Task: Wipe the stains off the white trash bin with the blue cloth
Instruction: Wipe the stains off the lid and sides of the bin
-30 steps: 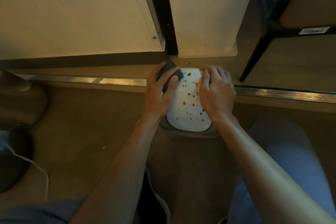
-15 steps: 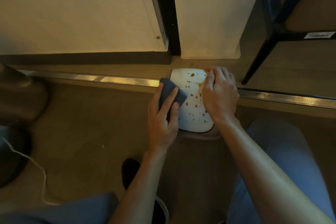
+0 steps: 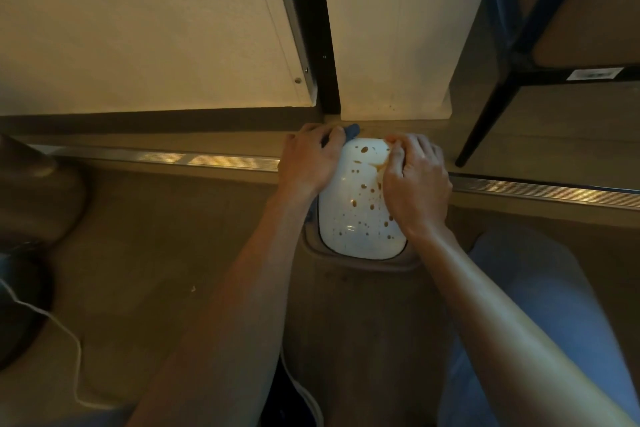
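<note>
The head camera, the only view, looks down on a dim brown floor lit in warm yellow, with pale cabinet panels across the top and a ridged metal floor strip running left to right. The white trash bin stands against that strip, its far end over it and its near end toward the person's knees. Just right of the bin and beyond it, a black chair leg slants down to the floor; well to the left, a thin white cord trails over the floor.

The bin's upward face is speckled with brown stains, with a larger smear near its far right corner. The left hand sits at the bin's far left corner, curled over the blue cloth, of which only a small dark tuft shows past the fingers. The right hand lies flat on the bin's right side, fingers together, pressing down to brace it. The hands are apart, one on each side of the bin.

Most spots remain, so the wiping looks barely begun. The risk is smearing: a bunched cloth may drag wet stains across clean plastic. The bracing hand covers some stains and could miss them, and a hard stroke might skid the light bin along the strip.
</note>
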